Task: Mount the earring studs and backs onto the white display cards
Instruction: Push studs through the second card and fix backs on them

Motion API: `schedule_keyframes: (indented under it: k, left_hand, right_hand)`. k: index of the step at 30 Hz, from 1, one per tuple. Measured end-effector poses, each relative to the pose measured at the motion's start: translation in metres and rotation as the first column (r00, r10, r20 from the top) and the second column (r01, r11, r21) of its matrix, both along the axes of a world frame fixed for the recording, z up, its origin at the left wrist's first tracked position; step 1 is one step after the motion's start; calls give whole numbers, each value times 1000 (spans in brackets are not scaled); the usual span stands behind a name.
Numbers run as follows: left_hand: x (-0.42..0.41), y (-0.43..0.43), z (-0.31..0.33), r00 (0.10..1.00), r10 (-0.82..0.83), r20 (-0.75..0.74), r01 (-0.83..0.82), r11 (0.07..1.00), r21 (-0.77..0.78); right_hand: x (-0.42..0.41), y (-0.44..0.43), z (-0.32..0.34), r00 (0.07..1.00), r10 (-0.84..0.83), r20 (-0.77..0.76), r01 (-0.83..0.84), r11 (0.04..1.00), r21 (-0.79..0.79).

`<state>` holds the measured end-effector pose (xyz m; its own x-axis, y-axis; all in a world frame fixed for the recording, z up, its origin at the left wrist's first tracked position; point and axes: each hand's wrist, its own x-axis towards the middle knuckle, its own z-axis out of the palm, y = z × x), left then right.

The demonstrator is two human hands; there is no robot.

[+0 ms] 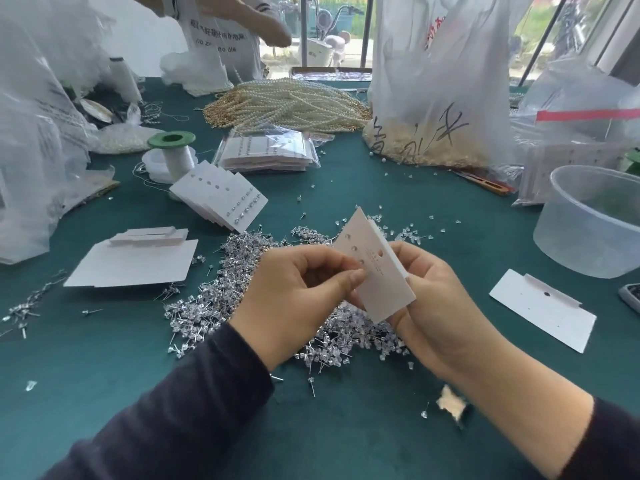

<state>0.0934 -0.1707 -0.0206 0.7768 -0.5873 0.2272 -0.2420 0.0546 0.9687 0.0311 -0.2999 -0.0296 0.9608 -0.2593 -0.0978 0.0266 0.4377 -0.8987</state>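
Over the heap of studs (221, 299) on the green table (104, 358), the person is holding one white card (381, 282) up off the surface, tilted, with its printed face toward the camera.

Right hand (440, 296) is gripping the card's right edge, thumb on the front and the rest hidden behind. It is probably acting as the steady clamp while keeping the card's back reachable.

Left hand (301, 296) is pinching at the card's left edge. Its fingers (332, 265) are curled, and the thumb tip is pressing the face just below the lowest of three small stones set along that side. Whether a stud or a back is sitting between thumb and forefinger cannot be told; it is too small.

Judgement: a stud is being seated or its back pushed on. The card looks only partly filled, so work on it is roughly midway.

Supply is lying directly beneath the hands, presumably to keep each pick short, with clear backs (412, 233) scattered just beyond the heap. Finished cards (225, 202) are lying fanned out farther back on the left and blank cards (131, 261) are sitting stacked at left. A spare card (543, 310) is lying at right near a plastic tub (595, 230).
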Motion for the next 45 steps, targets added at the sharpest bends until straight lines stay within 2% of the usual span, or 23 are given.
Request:
schedule_keyframes:
  k: [7, 13, 17, 18, 20, 24, 28, 31, 32, 33, 34, 35, 36, 37, 38, 39, 40, 41, 45]
  left_hand:
    - [-1, 0, -2, 999, 46, 1, -46, 999, -9]
    - [-1, 0, 1, 993, 75, -87, -83, 992, -98]
    - [-2, 0, 2, 990, 63, -125, -76, 992, -105]
    - [-2, 0, 2, 994, 78, -78, -84, 993, -78]
    - [-2, 0, 0, 983, 135, 124, -138, 990, 16]
    - [-7, 1, 1, 849, 152, 506, -216, 974, 69]
    - [-10, 2, -1, 738, 42, 674, -221, 958, 182]
    - [-4, 1, -3, 653, 122, 747, -310, 943, 117]
    - [-1, 2, -4, 659, 190, 728, -355, 932, 78]
    - [0, 3, -3, 703, 273, 656, -399, 916, 47]
    - [2, 4, -2, 793, 345, 502, -416, 909, 32]
    - [4, 4, -1, 888, 377, 264, -392, 920, 6]
    - [7, 4, 0, 938, 346, -13, -347, 937, -40]
    - [9, 4, 0, 926, 286, -246, -316, 944, -92]
    - [12, 5, -1, 890, 240, -388, -309, 943, -126]
    - [13, 5, 0, 858, 215, -467, -313, 939, -143]
    - [13, 5, 1, 835, 204, -512, -318, 937, -146]
    - [13, 5, 2, 817, 197, -543, -322, 935, -146]
    - [11, 6, 3, 752, 178, -634, -339, 930, -141]
  right_hand:
    - [-4, 7, 1, 997, -17, -69, 16, 1000, -23]
    - [-4, 7, 5, 998, 31, -54, -29, 998, 48]
    - [-4, 6, 4, 998, 36, -58, -35, 999, 24]
    - [-4, 6, 3, 997, 31, -64, -30, 999, 19]
    - [-4, 5, 2, 997, 29, -74, -26, 999, 48]
    - [-5, 5, 3, 997, 23, -77, -11, 989, 145]
    - [-7, 4, 2, 998, -21, -62, 28, 993, 111]
    - [-6, 4, 1, 1000, -23, 11, 23, 999, 28]
    - [-5, 2, 2, 999, -20, 44, 21, 999, -31]
    - [-6, 0, 5, 997, -15, 77, 24, 993, -115]
    - [-6, -4, 8, 995, -19, 99, 44, 963, -266]
    - [-6, -10, 11, 993, -27, 113, 79, 870, -487]
    - [-6, -19, 12, 992, -38, 122, 115, 679, -725]
    - [-5, -26, 13, 994, -35, 101, 106, 440, -892]
    - [-5, -33, 13, 999, -23, 40, 45, 230, -972]
    - [-6, -39, 12, 999, -9, -47, -46, 90, -995]
    - [-6, -42, 11, 991, 7, -134, -135, 21, -991]
    - [-6, -42, 9, 982, 19, -189, -189, -10, -982]
    - [-4, -40, 6, 987, 23, -162, -162, -13, -987]
